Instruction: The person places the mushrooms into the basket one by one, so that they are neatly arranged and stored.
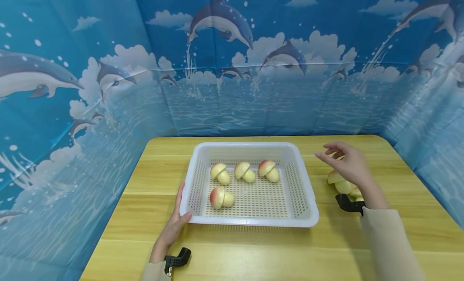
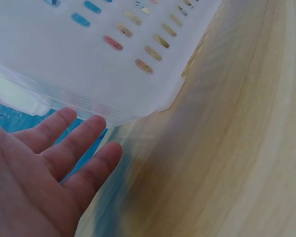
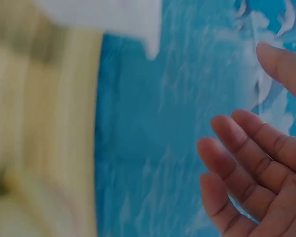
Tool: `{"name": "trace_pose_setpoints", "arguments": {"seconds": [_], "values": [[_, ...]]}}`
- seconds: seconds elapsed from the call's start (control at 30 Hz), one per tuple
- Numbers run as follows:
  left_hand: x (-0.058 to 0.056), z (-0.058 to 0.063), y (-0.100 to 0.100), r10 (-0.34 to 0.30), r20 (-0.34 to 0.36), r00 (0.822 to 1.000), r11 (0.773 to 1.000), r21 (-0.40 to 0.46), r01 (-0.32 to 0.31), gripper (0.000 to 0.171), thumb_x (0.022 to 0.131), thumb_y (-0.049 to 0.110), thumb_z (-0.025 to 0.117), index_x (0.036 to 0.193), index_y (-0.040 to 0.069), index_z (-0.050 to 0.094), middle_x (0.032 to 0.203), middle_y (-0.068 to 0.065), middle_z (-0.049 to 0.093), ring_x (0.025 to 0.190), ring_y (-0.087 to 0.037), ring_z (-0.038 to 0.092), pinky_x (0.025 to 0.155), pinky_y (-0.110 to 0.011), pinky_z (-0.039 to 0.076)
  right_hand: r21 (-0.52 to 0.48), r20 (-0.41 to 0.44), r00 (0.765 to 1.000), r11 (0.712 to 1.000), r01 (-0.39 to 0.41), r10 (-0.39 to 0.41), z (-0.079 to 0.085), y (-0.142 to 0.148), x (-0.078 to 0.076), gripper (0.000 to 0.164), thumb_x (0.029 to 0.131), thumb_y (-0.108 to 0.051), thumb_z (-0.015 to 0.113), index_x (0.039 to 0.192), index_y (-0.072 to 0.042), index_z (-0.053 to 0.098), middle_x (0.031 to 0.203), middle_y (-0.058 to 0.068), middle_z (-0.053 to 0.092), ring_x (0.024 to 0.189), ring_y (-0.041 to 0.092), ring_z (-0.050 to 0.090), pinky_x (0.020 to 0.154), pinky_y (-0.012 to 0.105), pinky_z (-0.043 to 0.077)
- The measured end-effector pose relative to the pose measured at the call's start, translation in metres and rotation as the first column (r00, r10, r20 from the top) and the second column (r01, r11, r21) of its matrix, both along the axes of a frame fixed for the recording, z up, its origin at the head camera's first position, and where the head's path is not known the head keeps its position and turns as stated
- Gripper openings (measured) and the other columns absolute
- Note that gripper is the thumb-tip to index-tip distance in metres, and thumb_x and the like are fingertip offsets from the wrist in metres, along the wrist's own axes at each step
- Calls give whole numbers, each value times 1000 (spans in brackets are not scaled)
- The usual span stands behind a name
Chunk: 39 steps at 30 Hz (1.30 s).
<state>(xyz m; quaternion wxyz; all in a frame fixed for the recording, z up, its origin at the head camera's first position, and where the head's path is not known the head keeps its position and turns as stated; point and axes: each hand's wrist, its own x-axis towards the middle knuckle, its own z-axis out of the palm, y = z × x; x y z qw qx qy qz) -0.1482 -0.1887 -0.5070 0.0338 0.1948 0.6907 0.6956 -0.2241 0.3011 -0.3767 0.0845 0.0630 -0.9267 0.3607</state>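
Observation:
A white plastic basket point(image 1: 250, 221) with slotted walls sits mid-table. In it lie several mushroom-shaped pieces point(image 1: 221, 197), pale yellow with reddish blush on some caps. My left hand point(image 1: 173, 226) is at the basket's near left corner, its thumb at the front rim. In the left wrist view its fingers point(image 2: 81, 143) stretch out nearly straight beside the basket wall point(image 2: 89, 59). Right of the basket, my right hand point(image 1: 347, 162) hovers with loosely bent fingers and holds nothing. Below it more mushroom-shaped pieces point(image 1: 342, 185) lie on the table, partly hidden by the hand and wrist.
The table point(image 1: 145, 200) has a yellow wood-grain top with rounded far corners. A blue curtain point(image 1: 232, 99) printed with dolphins and waves hangs behind it and along both sides. Each wrist wears a black camera mount point(image 1: 177, 259).

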Motion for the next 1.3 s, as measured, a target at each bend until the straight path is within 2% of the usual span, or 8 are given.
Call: {"name": "trace_pose_setpoints", "arguments": {"seconds": [0.17,0.3,0.47,0.63,0.83,1.03,1.3], "values": [[1,1,-1,-12,-9,1000,1000,3,12,80,95,26,46,152,32,-10,158,-5,-10,139,-40,2,101,-67,6,71,34,998,996,48,-51,-13,28,9,69,88,-51,59,130,3,49,116,25,55,97,39,53,74,51,45],[1,1,0,-17,-7,1000,1000,0,17,80,95,27,46,151,34,-9,158,-5,-10,139,-41,1,100,-67,7,126,80,994,990,67,-77,-24,45,13,78,86,-54,60,131,8,45,121,30,50,102,43,50,75,55,44],[2,1,0,-11,-13,1000,1000,3,11,79,94,26,47,151,36,-7,158,-5,-10,139,-41,2,100,-67,7,234,151,985,971,47,-84,-35,60,13,92,80,-60,64,131,13,43,121,36,47,104,49,47,75,58,43],[1,0,-1,-29,-18,999,1000,10,29,79,95,24,47,151,35,-8,157,-4,-11,139,-41,0,100,-67,6,341,169,982,940,23,-85,-48,69,16,99,76,-67,63,129,14,44,117,37,50,99,51,49,72,60,41],[1,0,-1,-32,-6,999,999,7,32,79,95,25,46,151,37,-9,157,-3,-13,140,-39,-2,101,-66,5,392,200,972,919,37,-124,-56,74,16,104,74,-73,59,127,16,44,115,35,51,97,51,48,71,62,36],[0,0,-1,-41,-14,999,999,12,41,79,95,25,46,151,35,-10,157,-3,-13,140,-40,-2,101,-66,5,422,237,958,905,46,-160,-59,76,15,105,73,-75,57,123,16,48,110,32,55,91,49,50,68,59,34],[1,1,0,-23,-3,1000,1000,5,23,78,95,23,45,151,36,-8,157,-1,-10,140,-38,0,101,-66,5,436,271,950,900,23,-155,-63,73,11,100,73,-75,57,114,16,56,108,33,58,91,50,48,69,60,31]]}}
